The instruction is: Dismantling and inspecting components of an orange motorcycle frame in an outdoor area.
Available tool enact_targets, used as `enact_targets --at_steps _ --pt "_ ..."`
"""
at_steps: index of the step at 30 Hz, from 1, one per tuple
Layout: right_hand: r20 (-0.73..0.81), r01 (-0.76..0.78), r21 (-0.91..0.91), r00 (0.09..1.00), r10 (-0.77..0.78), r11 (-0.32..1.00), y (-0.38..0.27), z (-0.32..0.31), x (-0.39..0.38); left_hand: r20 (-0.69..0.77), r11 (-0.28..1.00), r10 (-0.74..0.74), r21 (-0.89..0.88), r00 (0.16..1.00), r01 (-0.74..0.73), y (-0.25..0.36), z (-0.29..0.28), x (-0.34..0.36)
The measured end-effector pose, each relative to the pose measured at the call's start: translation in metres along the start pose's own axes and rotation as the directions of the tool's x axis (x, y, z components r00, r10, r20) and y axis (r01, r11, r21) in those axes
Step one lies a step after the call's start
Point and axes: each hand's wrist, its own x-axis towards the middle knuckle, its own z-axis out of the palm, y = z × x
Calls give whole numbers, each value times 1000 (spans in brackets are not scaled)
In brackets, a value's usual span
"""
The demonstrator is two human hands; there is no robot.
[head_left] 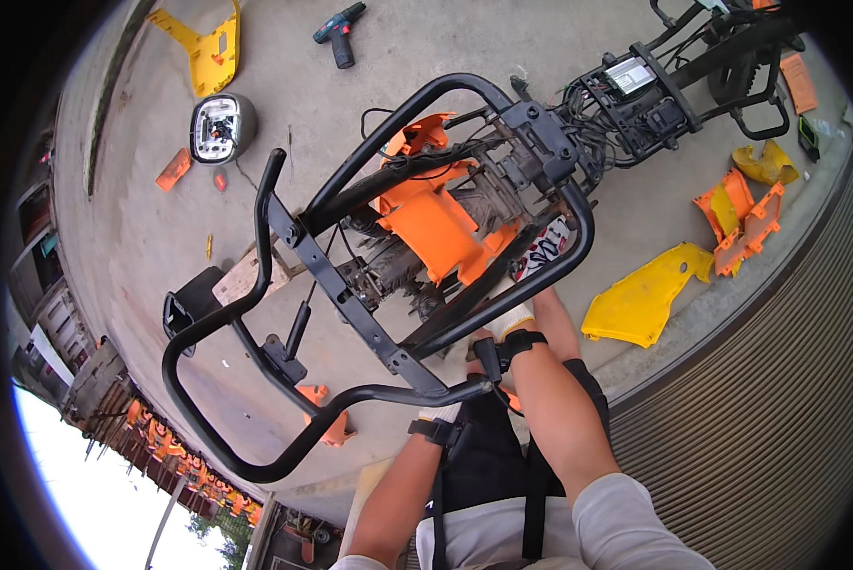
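Note:
A black tubular scooter frame stretches across the floor before me, with an engine and orange plastic covers inside it. My right hand, in a white knit glove, reaches in beneath the near side tube, close to the engine. That tube hides its fingers. Lower and to the left, only the gloved wrist edge of my left hand shows behind the near end of the frame's bent tube. Whatever either hand grips is out of sight. Black straps with small devices sit on both wrists.
A cordless drill, a headlight unit and a yellow panel lie beyond the frame. Another yellow panel and orange pieces are at right, beside a corrugated shutter. A block rests under the frame.

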Motion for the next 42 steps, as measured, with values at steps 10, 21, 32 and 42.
enact_targets --at_steps 10,21,32,42 --pt "177 -33 -220 982 73 975 -27 2 -78 -377 950 210 298 902 -96 -72 23 15" --pt "293 7 -368 950 109 930 -26 -44 -42 106 753 138 634 985 -174 -86 26 14" --pt "539 542 -840 840 -60 34 -87 125 -334 354 881 171 363 919 -304 -41 -16 11" --pt "169 200 -418 976 140 -886 -29 290 -260 347 712 -139 686 928 -150 -26 -62 -27"
